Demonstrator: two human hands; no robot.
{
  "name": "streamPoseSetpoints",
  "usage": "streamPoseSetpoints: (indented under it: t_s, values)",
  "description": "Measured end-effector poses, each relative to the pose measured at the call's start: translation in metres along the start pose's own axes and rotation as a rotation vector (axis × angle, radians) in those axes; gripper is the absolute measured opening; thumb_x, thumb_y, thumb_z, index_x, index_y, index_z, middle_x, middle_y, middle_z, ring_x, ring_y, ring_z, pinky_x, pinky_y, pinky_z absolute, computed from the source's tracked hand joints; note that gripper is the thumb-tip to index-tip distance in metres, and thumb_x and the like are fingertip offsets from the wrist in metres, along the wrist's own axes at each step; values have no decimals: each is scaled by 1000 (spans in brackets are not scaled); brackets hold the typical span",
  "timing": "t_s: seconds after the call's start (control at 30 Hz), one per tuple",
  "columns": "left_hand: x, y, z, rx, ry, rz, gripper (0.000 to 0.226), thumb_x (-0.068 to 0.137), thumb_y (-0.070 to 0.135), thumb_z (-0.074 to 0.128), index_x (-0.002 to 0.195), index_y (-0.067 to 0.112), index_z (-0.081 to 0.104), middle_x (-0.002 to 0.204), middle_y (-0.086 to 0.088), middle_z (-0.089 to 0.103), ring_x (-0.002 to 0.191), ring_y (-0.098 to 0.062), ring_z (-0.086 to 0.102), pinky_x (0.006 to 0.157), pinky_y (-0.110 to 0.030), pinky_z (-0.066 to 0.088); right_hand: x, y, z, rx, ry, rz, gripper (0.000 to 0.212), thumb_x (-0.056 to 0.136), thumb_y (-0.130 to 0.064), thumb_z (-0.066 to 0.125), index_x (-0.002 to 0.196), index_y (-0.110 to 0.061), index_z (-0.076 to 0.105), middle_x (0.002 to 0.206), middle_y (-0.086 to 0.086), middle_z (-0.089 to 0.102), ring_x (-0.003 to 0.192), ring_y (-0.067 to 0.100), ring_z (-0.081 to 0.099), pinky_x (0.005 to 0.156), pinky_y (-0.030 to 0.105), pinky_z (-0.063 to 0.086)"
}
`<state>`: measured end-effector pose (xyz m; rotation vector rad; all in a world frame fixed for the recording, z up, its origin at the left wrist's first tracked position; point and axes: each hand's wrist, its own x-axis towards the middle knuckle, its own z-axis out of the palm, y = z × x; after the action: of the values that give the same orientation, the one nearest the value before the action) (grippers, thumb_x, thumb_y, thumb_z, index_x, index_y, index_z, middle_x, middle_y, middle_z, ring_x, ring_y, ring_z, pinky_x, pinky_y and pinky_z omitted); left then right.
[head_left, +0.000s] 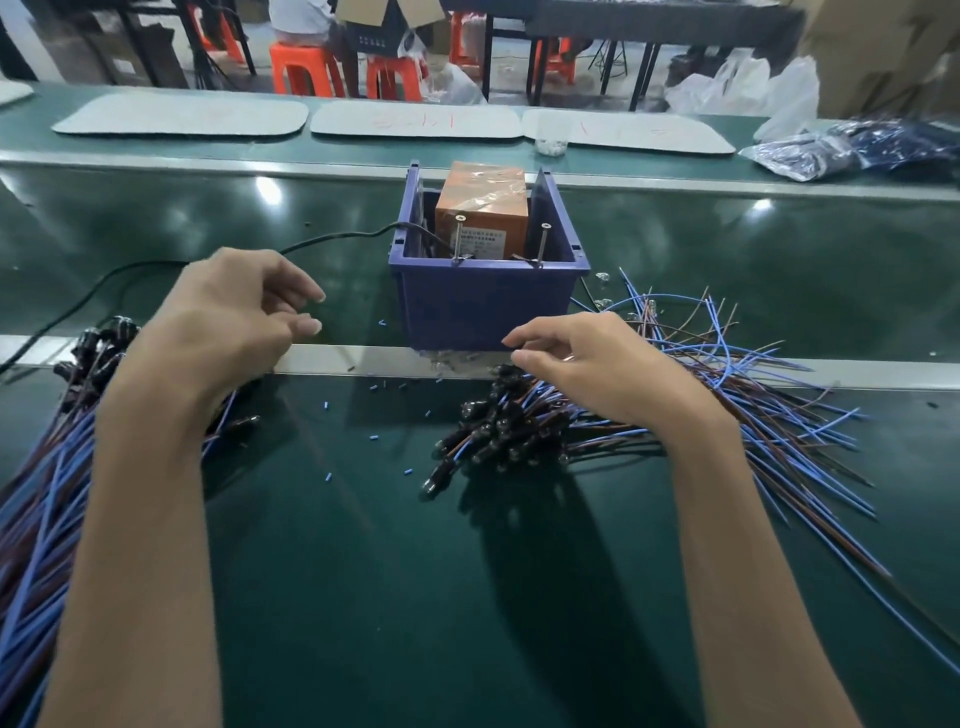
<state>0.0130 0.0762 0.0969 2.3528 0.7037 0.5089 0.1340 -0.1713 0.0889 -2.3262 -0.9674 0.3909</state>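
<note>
Spanning the whole view, dark green glossy surface (363, 571) with a pale metal strip (363, 358) running across it. Big heap of thin blue and brown wires with black capped ends (779, 415) lies on the surface at right, loose tails fanning out to the right, black ends (493, 431) bunched toward the middle. Second bundle of the same blue and brown wires (36, 519) lies at far left, partly under the left forearm. Dark blue plastic open-top bin (483, 306) stands upright at centre, beyond both hands, just behind the metal strip. Left hand (234, 317) hovers left of the bin, above the left bundle, fingers loosely curled, nothing in them. Right hand (597, 369) sits over the right heap just in front of the bin, fingers (511, 340) bent with thumb and forefinger close together; cannot tell whether they pinch a wire. Orange cardboard box wrapped in clear tape (480, 218) stands inside the bin. Thin black cable (332, 239) runs from the bin leftward across the surface. Two upright metal screws (458, 236) stand at the bin's front rim. Tiny blue insulation offcuts (328, 475) scattered on the surface between the hands.
</note>
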Motion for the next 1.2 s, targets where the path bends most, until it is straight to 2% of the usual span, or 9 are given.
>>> streamPoseSetpoints:
  t_s: [0.1,0.2,0.3,0.43,0.73,0.87,0.97,1.03,1.2]
  values:
    - [0,-3,1,44,26,-40,29,84,-6,62,100,18,68,90,0,68,84,-10,62,71,-5,46,0,1,0,3,0,1,24,96,-27,54,117,-22,67,103,-2,68,98,13,61,78,14,39]
    - [6,-18,3,236,-65,-172,41,86,-1,54,124,14,61,121,-13,63,116,-27,57,103,-36,43,0,2,-1,-3,-1,3,25,96,-28,54,117,-23,66,105,-3,68,98,12,61,78,14,38]
    - [9,-28,4,347,-183,-325,39,90,8,53,128,13,58,130,-19,57,120,-35,53,104,-42,41,0,3,0,3,-2,3,25,96,-28,54,117,-23,66,104,-4,68,97,11,60,79,15,39]
    - [8,-33,1,372,-139,-342,34,90,9,55,123,15,62,123,-19,62,114,-37,56,100,-41,44,1,3,1,5,-16,-4,25,96,-29,54,117,-23,66,101,-4,68,96,12,60,79,15,40]
    - [1,0,-6,14,-42,60,21,94,0,55,107,12,67,102,-7,68,99,-23,64,98,-39,49,0,-3,2,85,7,-73,22,96,-25,55,113,-20,68,87,-10,65,75,-2,58,66,0,39]
    - [-18,40,-8,-465,-174,204,45,96,-15,37,95,21,65,101,4,71,98,-5,69,86,-11,50,1,-8,7,170,-3,-111,21,95,-28,56,111,-22,69,91,-9,71,81,1,63,69,8,45]
    - [-29,59,-5,-617,-257,374,45,96,-17,34,104,16,63,109,5,72,108,-11,66,93,-15,48,4,-11,13,237,-45,-116,21,96,-36,53,108,-27,67,97,-4,72,94,12,66,87,28,52]
    - [-33,66,-2,-681,-275,447,43,96,-16,34,108,14,62,114,6,70,111,-15,65,95,-18,48,5,-12,17,290,-93,-97,33,96,-47,45,106,-24,66,102,-1,72,97,14,66,90,39,52]
    - [-38,73,6,-759,-377,512,40,95,-15,35,113,11,58,119,3,67,114,-17,64,94,-18,47,10,-15,16,723,-196,-8,71,89,-61,18,125,-15,58,112,-4,68,97,10,68,79,20,54]
